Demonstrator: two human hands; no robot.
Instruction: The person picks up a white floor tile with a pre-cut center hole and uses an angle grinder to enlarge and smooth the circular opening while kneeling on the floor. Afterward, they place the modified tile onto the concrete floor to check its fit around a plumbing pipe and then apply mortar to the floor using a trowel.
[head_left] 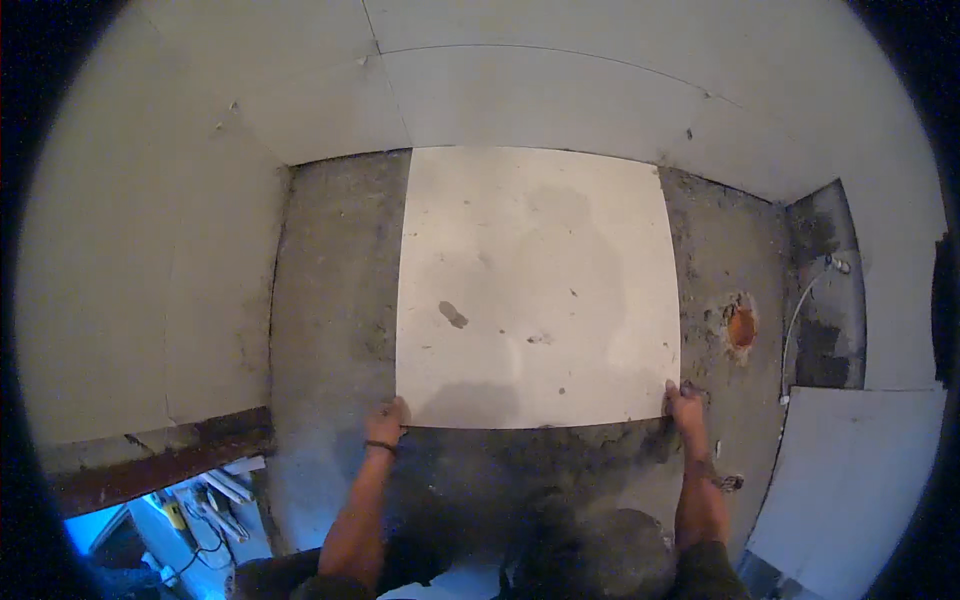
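A large cream tile (pixel 540 280) with dark smudges and a footprint-like stain lies across the grey concrete floor, its far edge close to the back wall. My left hand (pixel 385 420), a dark band at the wrist, grips its near left corner. At the near right corner, the fingers of my right hand (pixel 687 408) are closed on the edge, thumb on top. The fingers under the tile are hidden. Both forearms reach up from the lower edge, and my legs show dimly between them.
Pale panelled walls (pixel 530 90) surround the floor. To the right, an orange-rimmed round hole (pixel 741 327) opens in the concrete, near a thin hose (pixel 795 325). A pale panel (pixel 850 470) stands at lower right. Tools and cables (pixel 205 510) lie past a ledge at lower left.
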